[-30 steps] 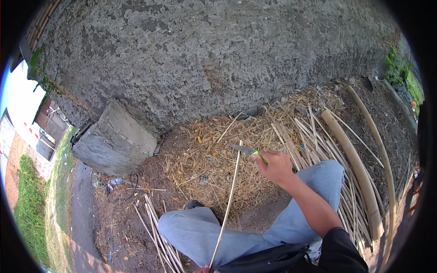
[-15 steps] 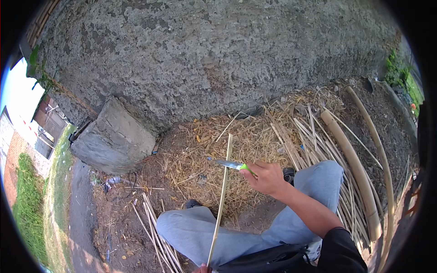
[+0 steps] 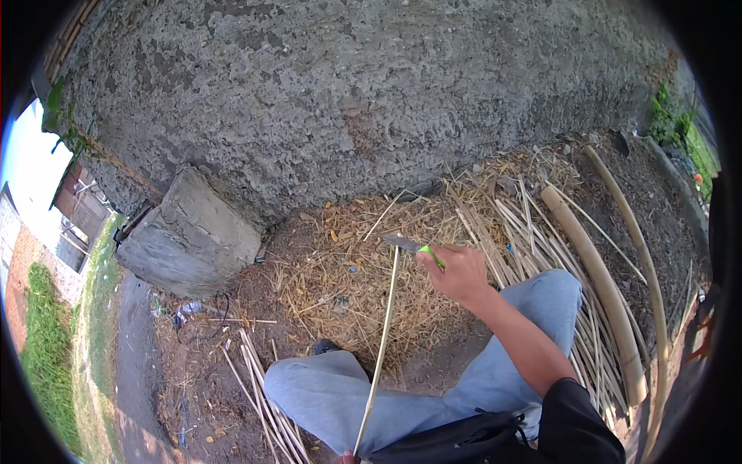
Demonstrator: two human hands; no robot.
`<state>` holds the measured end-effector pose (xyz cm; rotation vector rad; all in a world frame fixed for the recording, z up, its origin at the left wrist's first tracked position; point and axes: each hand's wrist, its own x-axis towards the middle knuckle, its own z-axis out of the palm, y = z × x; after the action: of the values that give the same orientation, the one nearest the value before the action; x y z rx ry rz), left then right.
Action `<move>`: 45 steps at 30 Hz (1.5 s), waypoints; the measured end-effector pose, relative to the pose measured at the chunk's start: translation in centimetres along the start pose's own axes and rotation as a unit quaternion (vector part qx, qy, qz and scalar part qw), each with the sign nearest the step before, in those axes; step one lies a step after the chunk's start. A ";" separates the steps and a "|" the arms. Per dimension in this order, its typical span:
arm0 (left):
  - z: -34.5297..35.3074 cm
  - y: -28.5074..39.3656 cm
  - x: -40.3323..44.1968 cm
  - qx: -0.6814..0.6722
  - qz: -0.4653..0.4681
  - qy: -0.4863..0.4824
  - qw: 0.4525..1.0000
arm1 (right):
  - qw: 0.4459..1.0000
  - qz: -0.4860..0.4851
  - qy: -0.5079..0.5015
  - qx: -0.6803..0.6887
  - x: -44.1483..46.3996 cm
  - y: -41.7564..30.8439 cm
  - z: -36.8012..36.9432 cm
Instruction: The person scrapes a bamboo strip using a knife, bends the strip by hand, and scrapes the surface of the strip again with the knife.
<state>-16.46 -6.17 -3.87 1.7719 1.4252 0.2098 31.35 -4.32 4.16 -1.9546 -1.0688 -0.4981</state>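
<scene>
My right hand is closed round the green handle of a knife. The blade points left and lies at the upper end of a long, pale bamboo strip. This strip slants down across my left leg to my left hand, whose fingers grip its lower end at the bottom edge of the view. Only a small part of my left hand shows.
Many split strips and a thick bamboo piece lie to the right. More strips are beside my left knee. Shavings cover the ground before a rough wall. A stone block stands at left.
The knife first moved down along the strip toward me, then back up to its far end. The strip's upper end dipped left and now lies a little lower than at first.
</scene>
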 end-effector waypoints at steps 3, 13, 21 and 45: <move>-0.1 0.3 0.4 0.014 0.002 -0.009 1.000 | 0.996 -0.080 -0.032 0.023 -0.9 -1.1 0.0; 0.1 1.0 1.4 0.085 0.087 0.076 0.990 | 0.974 0.215 -0.032 0.060 1.6 2.0 -1.3; 0.3 7.6 2.9 -0.094 0.178 0.059 0.978 | 0.973 0.109 -0.112 0.169 -2.3 -1.0 -1.7; 0.7 19.7 10.1 0.050 0.266 0.081 0.959 | 0.945 0.134 -0.109 0.278 -3.4 -3.7 -2.2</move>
<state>1.79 2.08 5.52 2.2386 1.0494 0.5836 26.54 -6.68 4.92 -1.6249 -0.9276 0.1660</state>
